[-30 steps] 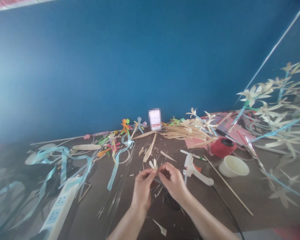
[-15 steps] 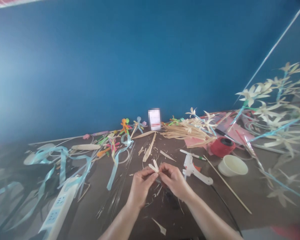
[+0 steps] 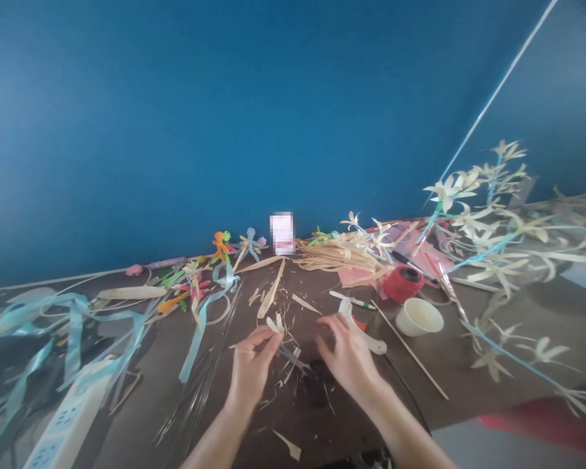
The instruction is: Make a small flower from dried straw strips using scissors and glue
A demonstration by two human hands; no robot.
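Observation:
My left hand (image 3: 252, 359) pinches a small pale flower piece (image 3: 276, 324) made of strips like dried husk, its petals standing up above the thumb and fingertips. To the right, my right hand (image 3: 350, 357) is empty, fingers apart and curved, over the table beside a white glue gun (image 3: 372, 342). The hand covers part of the glue gun, so I cannot tell whether they touch. Between the hands lie dark-handled scissors (image 3: 299, 362) among thin husk scraps (image 3: 292, 369).
A white cup (image 3: 418, 319), a red roll (image 3: 403, 283) and a thin stick (image 3: 410, 352) lie right. Husk flowers on blue stems (image 3: 488, 247) stand farther right. At left are blue ribbon (image 3: 195, 345), wires (image 3: 195, 384) and a power strip (image 3: 66, 417). Husk strips (image 3: 339, 258) lie at the back.
My right hand has let go of the flower piece and moved right, toward the glue gun. My left hand keeps the piece. The view has turned slightly right.

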